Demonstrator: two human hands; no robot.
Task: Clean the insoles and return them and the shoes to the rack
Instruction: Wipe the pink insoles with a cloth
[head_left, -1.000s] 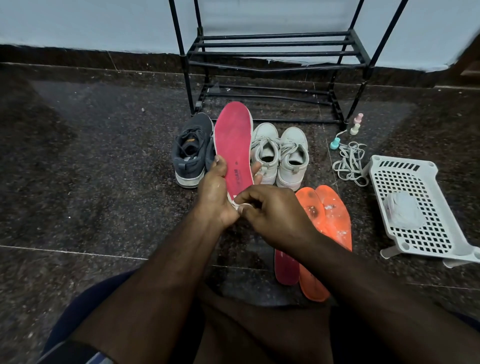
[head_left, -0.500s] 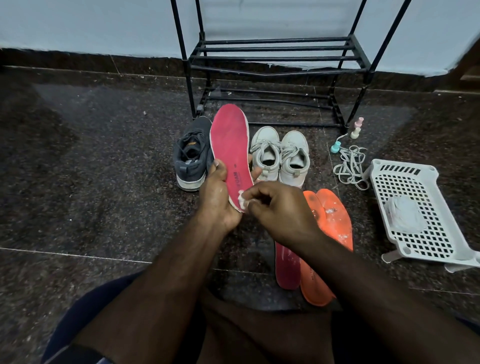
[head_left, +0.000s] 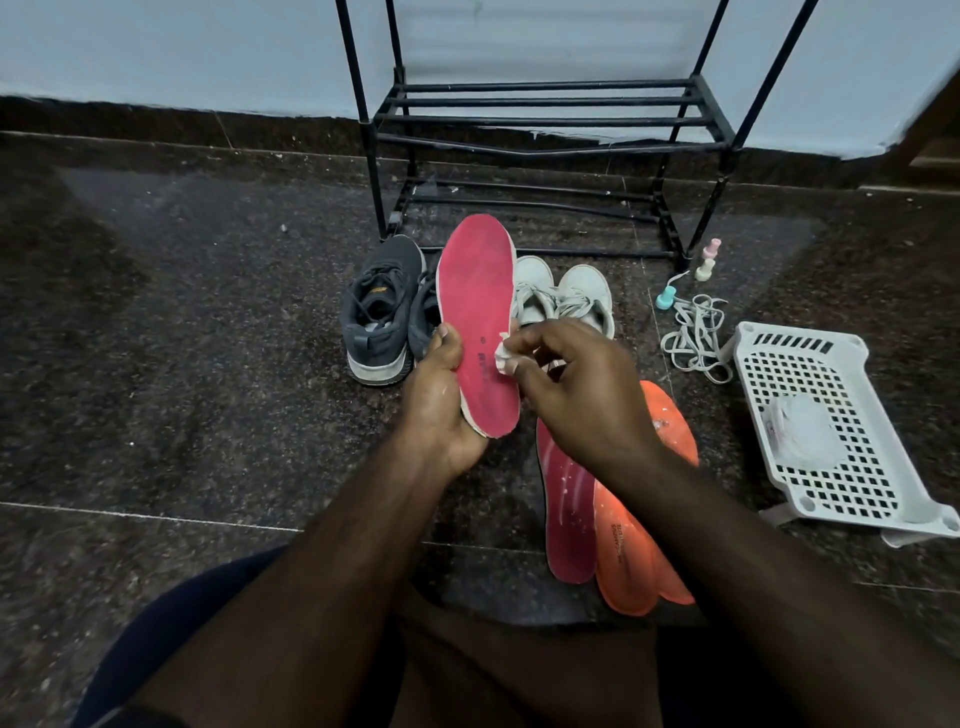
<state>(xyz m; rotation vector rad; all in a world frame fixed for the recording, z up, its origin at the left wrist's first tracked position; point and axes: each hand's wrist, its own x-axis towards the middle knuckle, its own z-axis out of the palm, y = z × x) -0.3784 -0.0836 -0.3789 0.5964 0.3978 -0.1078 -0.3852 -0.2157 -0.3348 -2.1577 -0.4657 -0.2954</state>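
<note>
wipe (head_left: 503, 358) moved up pink insole (head_left: 480, 312)

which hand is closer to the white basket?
Right. The right hand, pinching a white wad against the pink insole, sits between it and the white basket. The left hand grips the insole's far side.

Dark speckled floor (head_left: 182, 364) bears shoes (head_left: 382, 317), insoles (head_left: 623, 545), laces (head_left: 696, 338), basket (head_left: 872, 499).

Two bare forearms, no sleeves, dk navy shorts (head_left: 171, 639) over lap
</note>
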